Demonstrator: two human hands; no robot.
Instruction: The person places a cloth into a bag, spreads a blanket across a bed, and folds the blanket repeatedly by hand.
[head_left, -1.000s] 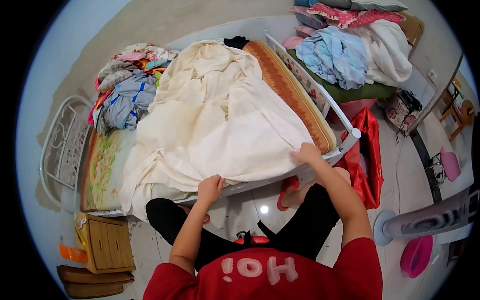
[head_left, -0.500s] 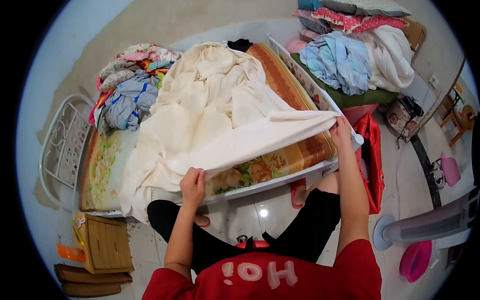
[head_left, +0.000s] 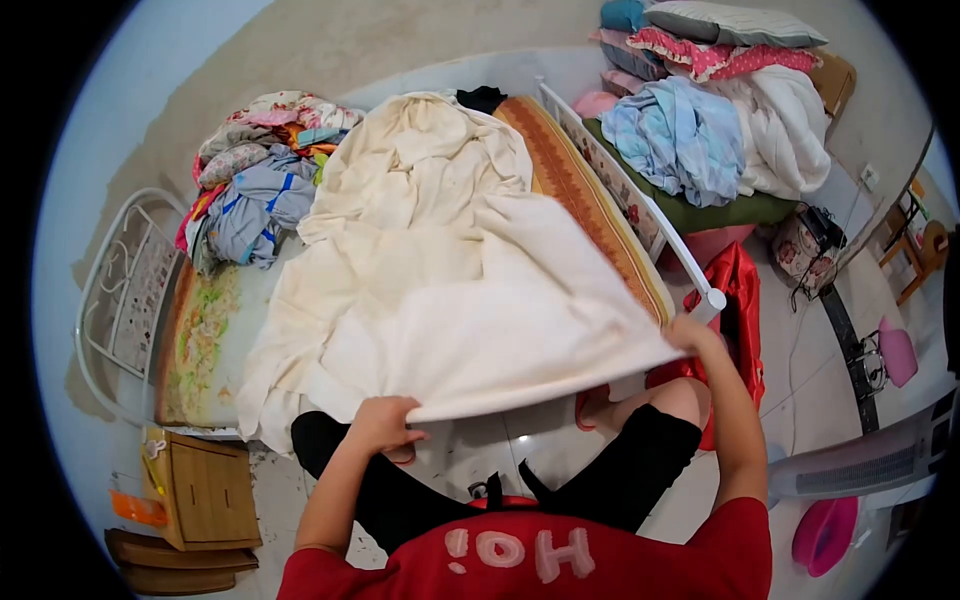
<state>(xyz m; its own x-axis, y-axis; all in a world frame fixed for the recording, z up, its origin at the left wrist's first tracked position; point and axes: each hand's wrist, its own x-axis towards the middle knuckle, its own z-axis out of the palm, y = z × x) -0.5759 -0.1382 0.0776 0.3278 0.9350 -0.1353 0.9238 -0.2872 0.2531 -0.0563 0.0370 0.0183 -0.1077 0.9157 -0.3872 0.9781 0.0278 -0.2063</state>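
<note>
- Fingers of the left hand (head_left: 385,424) look closed on the near hem of the cream cloth (head_left: 470,300); those of the right hand (head_left: 692,335) grip its right corner, though exactly how is blurred.
- Bed (head_left: 205,350): it carries everything here, its bare floral surface showing toward the left end and an orange-brown strip along the right.
- Cream cloth: bunched toward the bed's far edge, flatter toward the near edge, which it overhangs. Even tension between both hands should keep the hem straight; smoothing outward from the bunched part would likely take out more folds.
- Clothes pile (head_left: 250,200): near the far left corner, beside the cloth; best kept from catching underneath.
- Black cloth (head_left: 481,99): small, at the far edge, just beside the bunched part.
</note>
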